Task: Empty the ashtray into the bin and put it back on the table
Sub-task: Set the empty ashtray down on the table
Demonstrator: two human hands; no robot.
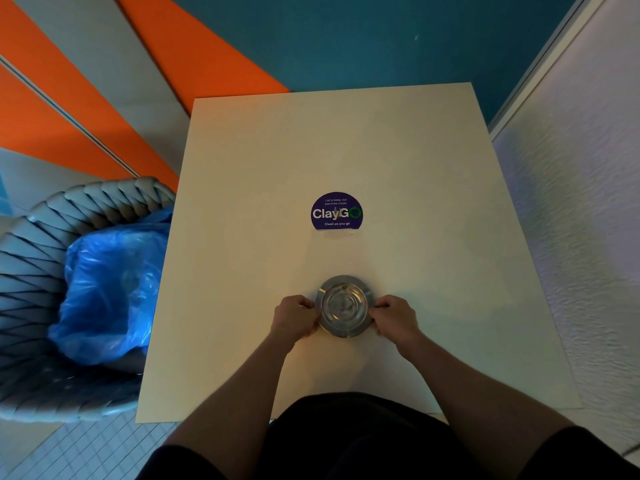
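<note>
A round metal ashtray (pixel 344 304) rests on the cream table (pixel 263 188), near its front middle. My left hand (pixel 294 317) grips the ashtray's left rim and my right hand (pixel 394 317) grips its right rim, fingers curled on the edge. A small dark speck lies at the far side of the bowl. The bin, a blue plastic bag (pixel 110 285), sits on a woven grey chair to the left of the table.
A round purple "ClayGo" sticker (pixel 336 212) is stuck at the table's middle. The woven grey chair (pixel 31 258) stands against the table's left edge. A white textured wall (pixel 581 209) runs along the right side. Tiled floor shows at the bottom left.
</note>
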